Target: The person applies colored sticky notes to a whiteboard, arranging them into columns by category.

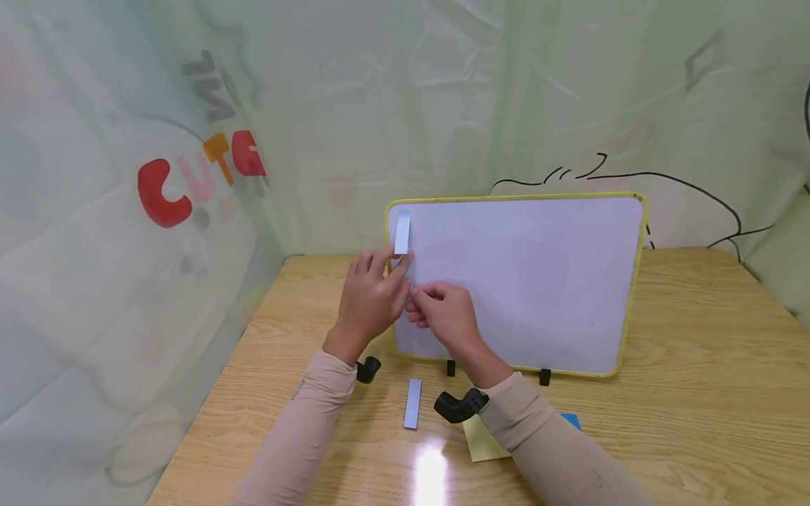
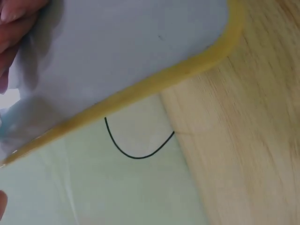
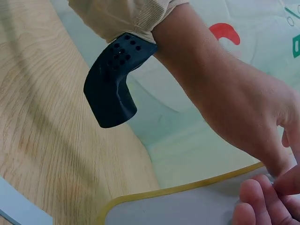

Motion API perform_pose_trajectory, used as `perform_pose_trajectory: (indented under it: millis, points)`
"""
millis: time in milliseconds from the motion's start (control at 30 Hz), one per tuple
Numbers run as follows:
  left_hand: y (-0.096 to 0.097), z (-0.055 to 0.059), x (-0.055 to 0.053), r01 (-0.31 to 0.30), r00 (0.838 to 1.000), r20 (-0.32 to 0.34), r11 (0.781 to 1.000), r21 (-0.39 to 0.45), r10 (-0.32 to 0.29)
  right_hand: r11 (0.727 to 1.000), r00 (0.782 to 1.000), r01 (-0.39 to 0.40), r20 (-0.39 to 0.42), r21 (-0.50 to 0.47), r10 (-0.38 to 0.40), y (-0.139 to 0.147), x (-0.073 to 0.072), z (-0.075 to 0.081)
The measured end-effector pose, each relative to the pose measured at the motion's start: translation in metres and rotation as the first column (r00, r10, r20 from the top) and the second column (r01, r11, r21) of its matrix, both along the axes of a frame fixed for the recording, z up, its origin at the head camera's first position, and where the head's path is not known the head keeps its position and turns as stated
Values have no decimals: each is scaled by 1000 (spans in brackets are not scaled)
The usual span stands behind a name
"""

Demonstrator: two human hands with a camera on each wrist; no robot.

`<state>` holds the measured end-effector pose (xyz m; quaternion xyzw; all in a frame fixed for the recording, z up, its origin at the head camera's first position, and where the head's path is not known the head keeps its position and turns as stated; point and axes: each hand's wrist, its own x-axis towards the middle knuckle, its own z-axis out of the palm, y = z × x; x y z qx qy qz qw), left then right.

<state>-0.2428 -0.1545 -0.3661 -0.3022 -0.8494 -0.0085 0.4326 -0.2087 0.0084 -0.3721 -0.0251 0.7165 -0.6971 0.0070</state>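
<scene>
A whiteboard (image 1: 519, 281) with a yellow frame stands upright on small black feet. One pale blue strip (image 1: 402, 232) lies upright on its upper left corner. Just below that strip, my left hand (image 1: 373, 299) has its fingertips at the board's left side, thumb and finger about another pale strip, mostly hidden. My right hand (image 1: 448, 313) meets it from the right, thumb and forefinger pinching the lower end of the small strip. In the right wrist view, the fingers (image 3: 255, 199) of one hand and the other hand's wrist meet before the board.
A further pale blue strip (image 1: 413, 404) lies on the wooden table (image 1: 709, 393) before the board. Under my right forearm are a yellow sheet (image 1: 484, 443) and a blue piece (image 1: 572, 420). A printed curtain (image 1: 354, 126) hangs behind and to the left.
</scene>
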Motion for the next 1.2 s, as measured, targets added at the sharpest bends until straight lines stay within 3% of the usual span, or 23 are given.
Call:
perform_pose_trajectory:
  millis: [400,633,833,1200]
  points:
    - [-2,-9,3,-90,996,8,990,108,89,1000,1000,9,12,14,-10,0,0,0]
    - [2,-8,3,-57,998,21,990,126,55,1000,1000,6,-3,15,-6,0,2,-2]
    - [-4,-12,5,-89,996,23,982,168,87,1000,1000,-3,20,7,3,1,3,-4]
    - [-7,-30,25,-59,993,112,956,287,27,990,995,-95,1,105,95,12,14,-10]
